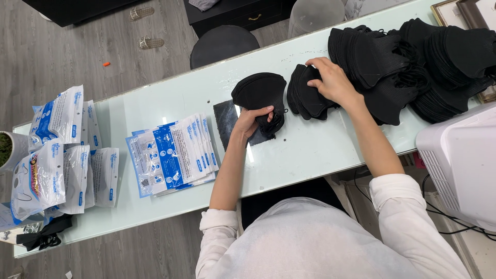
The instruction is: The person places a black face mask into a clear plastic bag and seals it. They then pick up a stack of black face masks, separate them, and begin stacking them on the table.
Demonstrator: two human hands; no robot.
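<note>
Closest to me, I see my left hand (251,118) clamped around a small stack of folded black fabric face masks (261,93), fingers curled over its lower edge with the stack fanning up above them, over a dark square mat (226,120) on the pale glass tabletop (305,150). Just right of it, my right hand (330,80) lies flat on a second black mask bundle (306,95), fingers spread and pressing down on its top. Left of the mat sits a fan of blue-and-white plastic pouches (173,152). Farther right, big heaps of black masks (413,62) crowd the table's end
</note>
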